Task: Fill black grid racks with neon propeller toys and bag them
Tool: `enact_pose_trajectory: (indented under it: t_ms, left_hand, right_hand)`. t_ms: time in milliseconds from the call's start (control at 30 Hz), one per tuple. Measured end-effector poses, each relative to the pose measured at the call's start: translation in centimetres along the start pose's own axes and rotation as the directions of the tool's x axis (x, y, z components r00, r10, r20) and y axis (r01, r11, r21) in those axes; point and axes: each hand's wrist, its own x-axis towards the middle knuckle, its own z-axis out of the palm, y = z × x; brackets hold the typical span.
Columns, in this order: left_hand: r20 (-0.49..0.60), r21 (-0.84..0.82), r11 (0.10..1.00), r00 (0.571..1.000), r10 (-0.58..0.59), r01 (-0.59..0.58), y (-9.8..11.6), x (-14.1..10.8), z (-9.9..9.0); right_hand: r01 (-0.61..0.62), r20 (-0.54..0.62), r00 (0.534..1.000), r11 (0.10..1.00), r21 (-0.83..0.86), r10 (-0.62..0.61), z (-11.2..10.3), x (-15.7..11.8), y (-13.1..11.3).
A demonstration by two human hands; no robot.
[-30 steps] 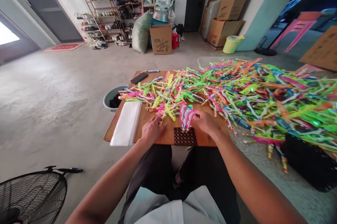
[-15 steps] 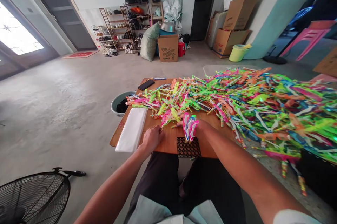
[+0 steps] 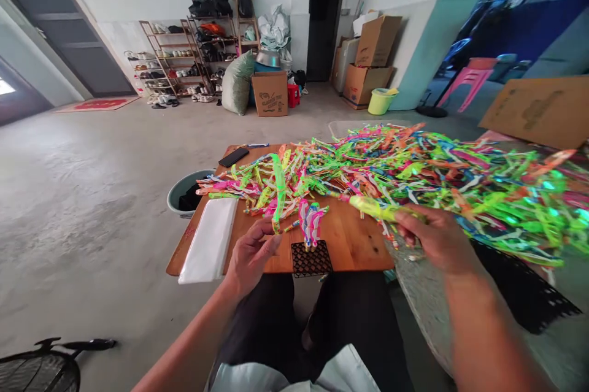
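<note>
My left hand (image 3: 252, 252) pinches the striped lower end of a green plastic toy (image 3: 278, 186), held upright over the table. Off to the right, my right hand (image 3: 435, 237) has its fingers closed round one end of a yellow-green plastic toy (image 3: 370, 207), which points leftward. Between the hands, a black grid (image 3: 304, 264) lies at the table's near edge. Several pink, blue and green toys (image 3: 313, 223) stand upright in it. Behind them spreads a large heap of similar bright toys (image 3: 391, 162).
A stack of clear plastic bags (image 3: 207, 242) lies on the wooden table's (image 3: 354, 242) left side, near a phone (image 3: 234, 156). A bucket (image 3: 175, 196) stands beyond the table's left edge. A black perforated tray (image 3: 519, 284) is at right, a fan (image 3: 41, 367) at lower left.
My left hand has lifted and now holds the green toy upright. My right hand has moved from behind the grid to the right with the yellow-green toy. The view has turned right.
</note>
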Motion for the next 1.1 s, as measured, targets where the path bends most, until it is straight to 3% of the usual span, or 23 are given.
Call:
enact_pose_trajectory:
  t_ms: [67,133,233,333,433,533,667,800,867,967,1033,1100]
  left_hand:
    - [0.105,-0.058,0.997,0.993,0.061,-0.055,2.1,-0.4,1.5]
    - [0.255,-0.086,0.995,0.965,0.061,-0.04,3.2,-0.9,2.8]
    - [0.42,-0.078,0.995,0.907,-0.023,0.062,2.9,-1.7,4.0]
    - [0.428,-0.116,0.977,0.896,-0.114,0.18,1.0,-2.6,4.8]
    - [0.386,-0.261,0.928,0.91,-0.152,0.266,-1.1,-3.5,5.1]
    - [0.378,-0.369,0.874,0.91,-0.168,0.315,-2.5,-4.5,5.3]
    - [0.428,-0.374,0.851,0.883,-0.194,0.368,-3.5,-6.2,5.8]
    - [0.428,-0.356,0.849,0.876,-0.223,0.39,-3.9,-7.1,6.0]
    - [0.368,-0.311,0.882,0.9,-0.232,0.355,-4.3,-6.7,5.8]
    - [0.092,-0.188,0.953,0.97,-0.225,0.239,-5.7,-5.0,5.6]
    - [-0.075,-0.115,0.971,0.973,-0.219,0.21,-7.0,-3.6,5.6]
    - [-0.117,-0.067,0.971,0.964,-0.237,0.23,-8.2,-2.5,5.9]
  right_hand:
    - [-0.031,0.174,0.985,0.993,0.115,0.01,-0.4,-2.0,-1.1]
    - [-0.066,0.325,0.946,0.99,0.125,0.022,-0.2,-2.8,-1.6]
    - [-0.122,0.422,0.905,0.982,0.147,0.05,0.7,-2.7,-1.7]
    - [-0.208,0.441,0.897,0.916,0.342,0.039,2.3,-2.5,-1.0]
    - [-0.295,0.536,0.843,0.79,0.537,-0.049,4.8,-3.2,0.3]
    - [-0.364,0.609,0.793,0.789,0.494,-0.015,8.7,-5.0,1.8]
    - [-0.283,0.484,0.875,0.823,0.493,0.011,14.0,-8.3,3.3]
    - [-0.17,0.352,0.936,0.872,0.459,-0.003,15.6,-10.1,3.9]
    - [-0.16,0.299,0.953,0.91,0.382,0.042,15.1,-9.6,4.2]
    - [-0.149,0.153,0.981,0.964,0.22,0.116,14.3,-7.2,5.0]
    - [-0.153,0.114,0.984,0.976,0.155,0.136,14.3,-5.3,5.9]
    - [-0.151,0.136,0.982,0.98,0.127,0.134,14.9,-3.9,6.7]
